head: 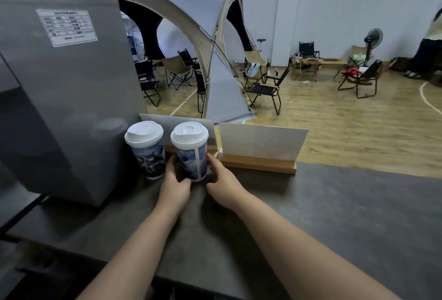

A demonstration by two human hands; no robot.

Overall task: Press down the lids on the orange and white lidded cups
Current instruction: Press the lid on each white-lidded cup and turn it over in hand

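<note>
Two tall paper cups with white domed lids and blue-and-white printed sides stand upright on the dark counter point(334, 216). The left cup point(148, 153) stands free beside the grey machine. The right cup point(192, 156) is held between both hands near its base. My left hand point(174, 184) curls round its lower left side. My right hand point(221, 177) wraps its lower right side. Both lids point(189, 135) are untouched, and the left cup's lid point(144, 134) sits level on its rim.
A large grey machine point(62, 98) fills the left of the counter, close to the left cup. Two white sign cards in wooden bases point(260, 153) stand just behind the cups. Beyond the counter are a tent, folding chairs and a wooden floor.
</note>
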